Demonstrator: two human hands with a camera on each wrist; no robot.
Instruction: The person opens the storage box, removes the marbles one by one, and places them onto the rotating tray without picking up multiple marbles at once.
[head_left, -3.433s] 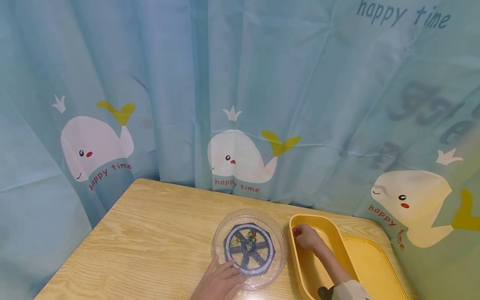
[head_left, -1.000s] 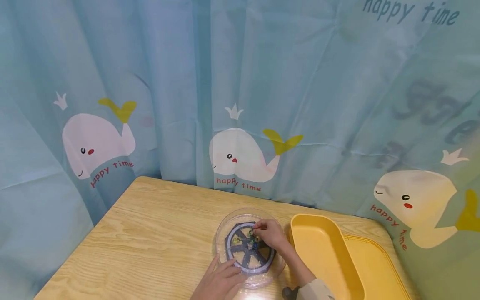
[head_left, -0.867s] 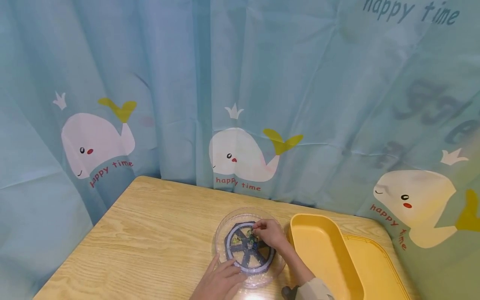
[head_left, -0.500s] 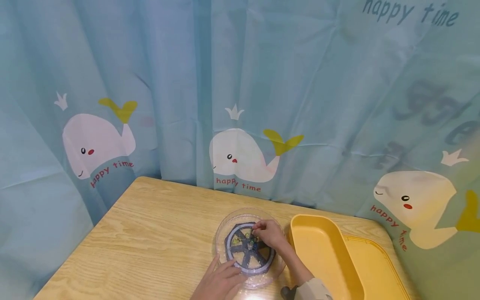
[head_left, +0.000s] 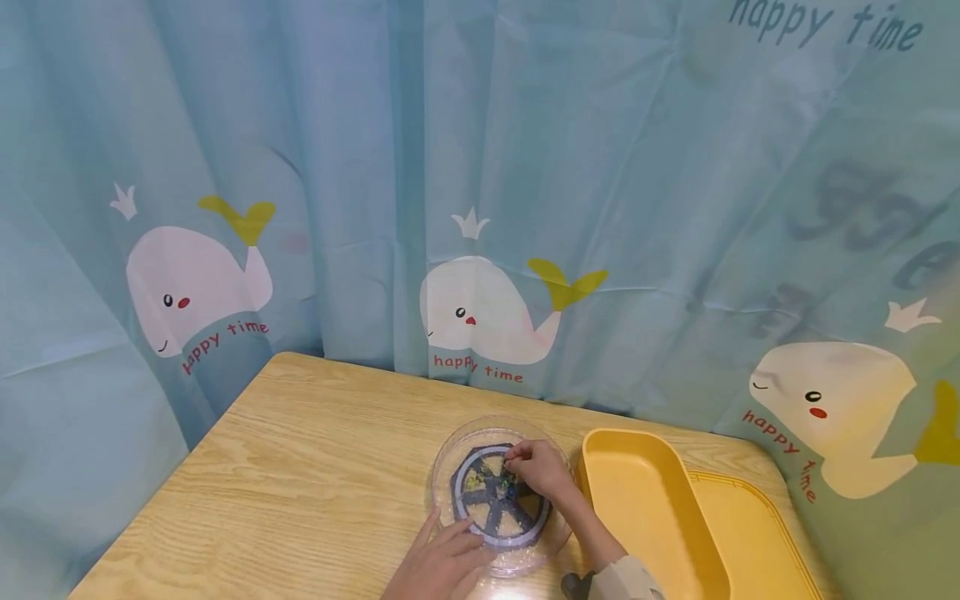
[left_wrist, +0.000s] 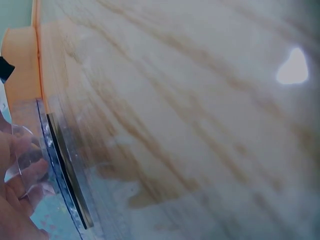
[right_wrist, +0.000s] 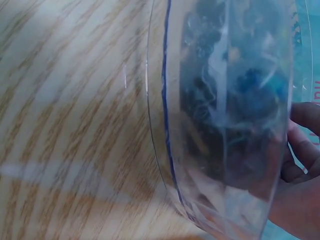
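Note:
A round clear plastic dish (head_left: 446,446) stands on the table; a dark wheel shape with several spokes and a pale ring (head_left: 459,500) shows in it. Small glossy marbles (head_left: 476,481), green, yellow and blue, lie around the hub and upper left. My left hand (head_left: 441,560) rests its nearly straight fingers on the dish's near left rim, and the left wrist view shows those fingers by the clear wall. Over the dish's upper right, my right hand (head_left: 542,468) has thumb and index finger together, pinching a tiny thing mostly hidden by the fingertips. In the right wrist view the clear wall blurs the contents.
Right of the dish stands a deep yellow box (head_left: 637,492), with a flat yellow lid (head_left: 750,533) on its far side. Wood-grain table (head_left: 300,467) stretches to the left. Behind hangs a blue curtain (head_left: 360,208) with printed whales.
From inside the yellow box, my right hand moved left to the dish, where it has since held nearly still. Green marbles shifted left within the dish. My left hand stayed at the rim.

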